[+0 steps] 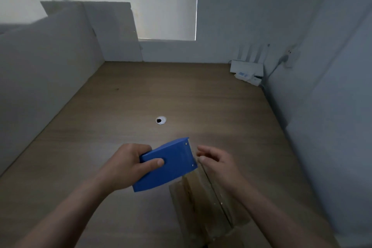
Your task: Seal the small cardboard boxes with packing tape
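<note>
My left hand [128, 165] grips a blue tape dispenser [167, 165], thumb across its top face, holding it tilted above the wooden desk. A small brown cardboard box [203, 203] stands under the dispenser's right end, with its top flaps meeting along a centre seam. My right hand [217, 163] hovers at the box's far end, right beside the dispenser's cutting edge. Its fingers are bent with thumb and fingertips close together. Whether they pinch a tape end is too blurred to tell.
The wooden desk [141, 96] has a round white cable grommet [161, 120] near its middle. White partitions [40, 76] wall the left and back. A white router [246, 71] with a cable sits in the back right corner by the right wall.
</note>
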